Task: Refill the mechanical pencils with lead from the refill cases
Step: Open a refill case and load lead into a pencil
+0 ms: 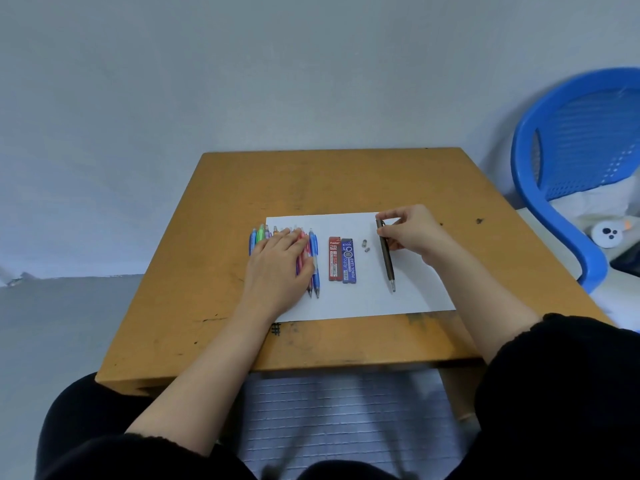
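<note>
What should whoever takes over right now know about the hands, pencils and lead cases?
Left hand: lies flat on the row of coloured pencils at the left edge of the paper.
Right hand: pinches the top end of the dark pencil, which lies on the paper.
Red lead case and blue lead case: side by side mid-paper, untouched.
Two small grey parts lie between the cases and the dark pencil.
Done: no refilled pencil can be told.
Left: load lead into the dark pencil, then the coloured ones.
</note>
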Tool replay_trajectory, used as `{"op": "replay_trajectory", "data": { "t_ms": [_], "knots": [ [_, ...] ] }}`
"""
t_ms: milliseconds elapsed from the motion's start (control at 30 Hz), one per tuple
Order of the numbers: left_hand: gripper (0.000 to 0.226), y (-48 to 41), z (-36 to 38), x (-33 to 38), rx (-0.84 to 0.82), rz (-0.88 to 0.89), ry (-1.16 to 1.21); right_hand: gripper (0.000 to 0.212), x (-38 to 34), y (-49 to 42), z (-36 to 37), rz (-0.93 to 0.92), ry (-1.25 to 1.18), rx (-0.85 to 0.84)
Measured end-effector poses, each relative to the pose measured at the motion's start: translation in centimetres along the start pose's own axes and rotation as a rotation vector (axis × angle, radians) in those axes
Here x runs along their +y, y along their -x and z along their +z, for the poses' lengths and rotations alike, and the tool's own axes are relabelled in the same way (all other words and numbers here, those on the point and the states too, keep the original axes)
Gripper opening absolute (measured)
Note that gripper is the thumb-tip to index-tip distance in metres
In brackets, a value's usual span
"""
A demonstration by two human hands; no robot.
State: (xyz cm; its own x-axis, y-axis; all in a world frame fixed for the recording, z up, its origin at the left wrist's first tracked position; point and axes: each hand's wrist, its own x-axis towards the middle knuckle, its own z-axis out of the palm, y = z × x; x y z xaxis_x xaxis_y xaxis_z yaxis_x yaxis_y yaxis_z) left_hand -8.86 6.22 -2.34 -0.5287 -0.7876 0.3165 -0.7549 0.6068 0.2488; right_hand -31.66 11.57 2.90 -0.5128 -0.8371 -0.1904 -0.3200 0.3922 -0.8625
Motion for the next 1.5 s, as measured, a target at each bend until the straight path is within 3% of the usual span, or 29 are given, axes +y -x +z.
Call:
{"op": "replay_trajectory", "data": {
  "t_ms": [967, 1233, 1500],
  "knots": [
    [0.044, -0.1, 0.0, -0.2, 0.027, 0.006, 0.058, 0.024, 3.0, 0.0, 1.0, -0.073, 0.059, 0.126],
    [0.024, 0.2, -0.2, -0.4, 0.185, 0.038, 0.173, 0.023, 1.9, 1.0, 0.9, -0.093, 0.039, 0.141],
    [0.026, 0.4, -0.8, -0.3, 0.4, 0.098, 0.275, 0.022, -0.4, 2.4, 1.9, -0.245, 0.112, 0.1]
  ]
}}
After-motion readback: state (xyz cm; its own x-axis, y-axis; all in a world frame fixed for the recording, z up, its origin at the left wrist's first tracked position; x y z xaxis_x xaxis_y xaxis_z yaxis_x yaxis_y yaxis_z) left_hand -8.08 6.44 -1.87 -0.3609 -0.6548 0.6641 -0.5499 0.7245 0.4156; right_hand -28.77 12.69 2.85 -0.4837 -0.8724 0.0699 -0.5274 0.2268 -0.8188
